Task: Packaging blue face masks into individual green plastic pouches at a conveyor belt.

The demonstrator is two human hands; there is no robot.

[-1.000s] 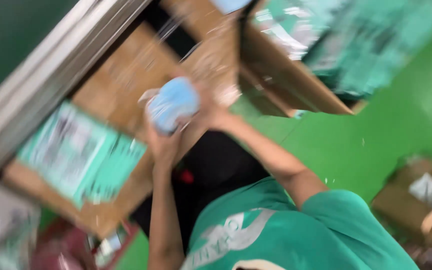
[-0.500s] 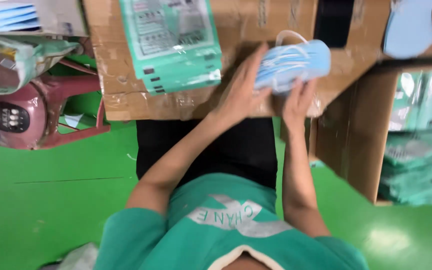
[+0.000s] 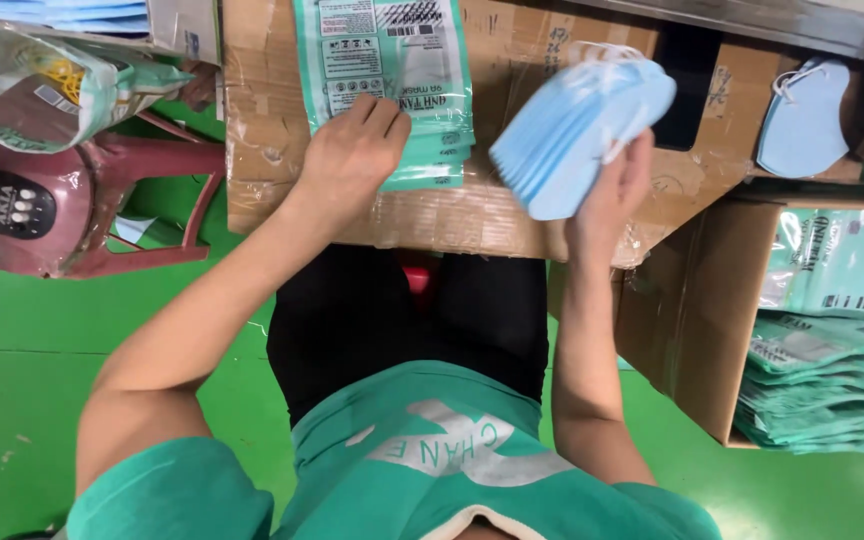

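Light blue masks (image 3: 577,125), teal-and-white printed pouches (image 3: 392,70), brown cardboard board (image 3: 512,215), green floor (image 3: 12,400), dark red stool (image 3: 132,200).

A thick stack of light blue face masks (image 3: 577,125) is tilted up above the cardboard, white ear loops showing at its top. Just left, a pile of green printed pouches (image 3: 392,80) lies flat on the cardboard.
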